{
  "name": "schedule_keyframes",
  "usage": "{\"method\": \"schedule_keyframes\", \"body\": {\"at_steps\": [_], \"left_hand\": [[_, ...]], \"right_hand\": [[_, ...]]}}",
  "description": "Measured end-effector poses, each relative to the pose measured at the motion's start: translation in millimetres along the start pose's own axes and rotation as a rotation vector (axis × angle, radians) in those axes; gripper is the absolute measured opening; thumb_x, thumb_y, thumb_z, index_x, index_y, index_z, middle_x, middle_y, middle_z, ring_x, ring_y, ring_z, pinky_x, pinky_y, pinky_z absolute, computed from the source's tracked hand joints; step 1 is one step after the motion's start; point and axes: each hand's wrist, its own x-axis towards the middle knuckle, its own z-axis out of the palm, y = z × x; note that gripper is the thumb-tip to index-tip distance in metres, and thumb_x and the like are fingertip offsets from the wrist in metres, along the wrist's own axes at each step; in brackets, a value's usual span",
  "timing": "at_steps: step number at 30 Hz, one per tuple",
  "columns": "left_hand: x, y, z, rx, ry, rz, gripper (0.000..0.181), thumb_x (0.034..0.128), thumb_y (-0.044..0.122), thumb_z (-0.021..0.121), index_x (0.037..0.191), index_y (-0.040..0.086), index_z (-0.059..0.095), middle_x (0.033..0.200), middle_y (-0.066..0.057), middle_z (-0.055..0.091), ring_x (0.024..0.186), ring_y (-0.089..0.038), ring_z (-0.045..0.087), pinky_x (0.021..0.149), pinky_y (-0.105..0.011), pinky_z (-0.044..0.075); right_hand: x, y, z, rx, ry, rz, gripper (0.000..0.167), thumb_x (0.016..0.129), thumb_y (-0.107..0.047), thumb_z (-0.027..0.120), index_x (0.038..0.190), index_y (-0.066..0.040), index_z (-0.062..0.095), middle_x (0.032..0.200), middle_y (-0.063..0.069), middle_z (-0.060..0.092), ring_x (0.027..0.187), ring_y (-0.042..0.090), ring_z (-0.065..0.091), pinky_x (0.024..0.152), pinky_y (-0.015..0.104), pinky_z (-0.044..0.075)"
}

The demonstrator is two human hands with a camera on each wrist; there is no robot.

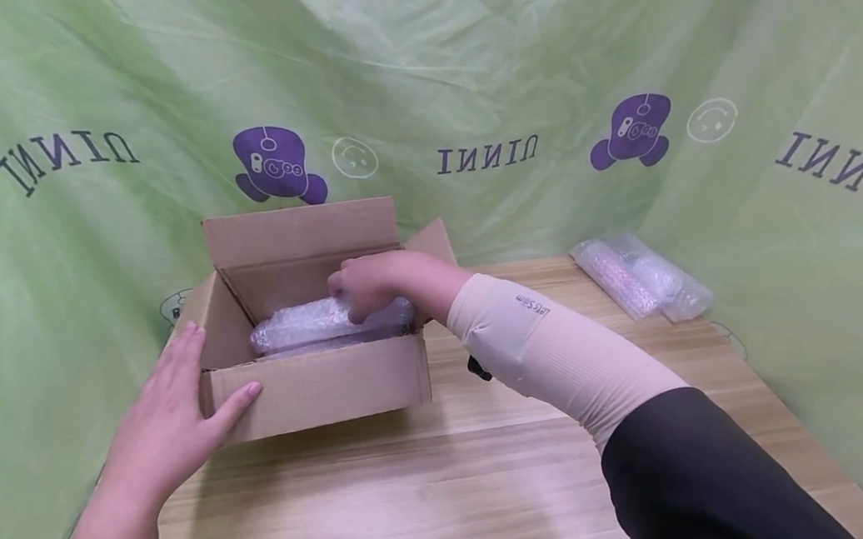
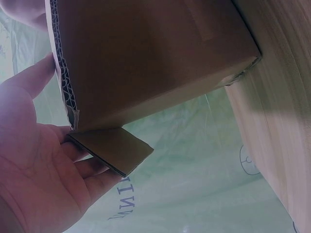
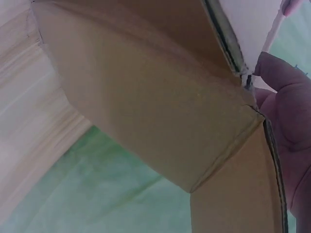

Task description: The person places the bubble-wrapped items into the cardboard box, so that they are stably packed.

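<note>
An uncovered cardboard box [image 1: 327,385] stands on the left part of the table with its flaps raised. Inside lies a long bubble-wrapped package [image 1: 300,325], and more clear wrap shows just below it. My left hand [image 1: 167,413] holds the near left corner of the box, thumb on the front wall and fingers along the left side. The left wrist view shows those fingers [image 2: 92,170] behind a small flap. Reaching in from the right, my right hand [image 1: 376,282] grips the package from above with curled fingers. What the package contains cannot be made out.
Bubble-wrapped packages [image 1: 638,280] lie together at the back right of the wooden table [image 1: 491,482]. A green printed cloth [image 1: 418,78] hangs behind and on both sides. The box's right flap [image 1: 431,240] rises close to my right wrist.
</note>
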Motion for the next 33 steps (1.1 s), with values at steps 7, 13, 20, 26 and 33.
{"method": "schedule_keyframes", "body": {"at_steps": [7,13,20,26,33], "left_hand": [[1.5,0.5,-1.1,-0.007,0.003,0.002,0.099,0.0915,0.053,0.061,0.158,0.007,0.005,0.165,-0.015,0.005,0.152,-0.035,0.006,0.125,-0.05,0.004],[1.9,-0.1,-1.2,-0.011,0.006,-0.004,0.099,0.0912,0.053,0.062,0.159,0.007,0.005,0.165,-0.015,0.005,0.152,-0.035,0.006,0.124,-0.051,0.005],[0.8,0.7,-0.5,0.005,-0.001,-0.002,0.1,0.0912,0.055,0.061,0.158,0.007,0.004,0.165,-0.015,0.005,0.152,-0.036,0.006,0.124,-0.051,0.005],[1.4,0.6,-1.0,0.011,-0.011,0.001,0.1,0.0916,0.055,0.06,0.158,0.007,0.003,0.165,-0.015,0.003,0.152,-0.036,0.005,0.124,-0.051,0.004],[1.2,-0.6,-1.2,0.006,-0.012,0.001,0.1,0.0917,0.055,0.061,0.158,0.007,0.003,0.165,-0.014,0.003,0.152,-0.035,0.004,0.124,-0.051,0.002]], "right_hand": [[6.6,-2.5,7.8,-0.014,0.001,-0.007,0.045,0.084,-0.024,0.076,0.122,-0.016,0.054,0.116,0.003,0.052,0.102,0.016,0.052,0.086,0.029,0.048],[7.0,-5.6,10.9,-0.033,0.008,-0.002,0.046,0.084,-0.024,0.077,0.123,-0.016,0.053,0.115,0.003,0.052,0.101,0.017,0.052,0.086,0.03,0.048],[3.4,-4.2,10.0,-0.019,0.005,-0.002,0.047,0.086,-0.028,0.076,0.126,-0.016,0.055,0.115,0.002,0.053,0.102,0.016,0.052,0.088,0.029,0.048],[-2.3,0.3,5.1,0.011,0.026,-0.021,0.052,0.089,-0.03,0.073,0.134,-0.013,0.054,0.125,0.004,0.056,0.111,0.016,0.053,0.097,0.029,0.048],[-30.2,20.4,-16.5,0.067,0.137,-0.008,0.065,0.093,-0.042,0.065,0.146,-0.013,0.043,0.147,0.004,0.046,0.135,0.018,0.045,0.114,0.032,0.037]]}}
